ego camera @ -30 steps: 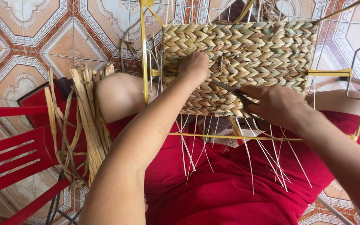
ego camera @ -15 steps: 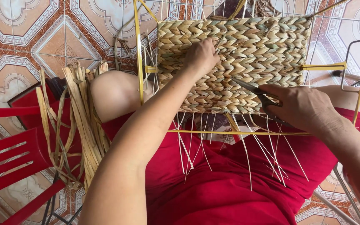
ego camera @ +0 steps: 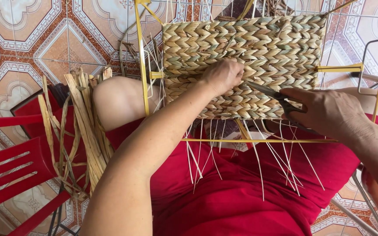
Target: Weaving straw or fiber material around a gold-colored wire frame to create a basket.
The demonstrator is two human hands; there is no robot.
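Woven straw panel (ego camera: pixel 246 65) sits on a yellow wire frame (ego camera: pixel 141 65) across the person's lap, over red cloth (ego camera: pixel 241 196). Left hand (ego camera: pixel 223 76) is curled, fingertips pressed into the weave near the middle. Right hand (ego camera: pixel 329 111) is closed around scissors (ego camera: pixel 273 94), blades pointing left toward the left knuckles — can't tell if the blades are parted. Risks, as I judge: blade tip nicks the left fingers since they're near; a snip could cut a working strand, not a stray end; the frame could tip off the knees. Counts: one panel, one scissors, two hands, one bundle of loose straw strips (ego camera: pixel 82 126) at left, one red plastic chair (ego camera: pixel 9 166).
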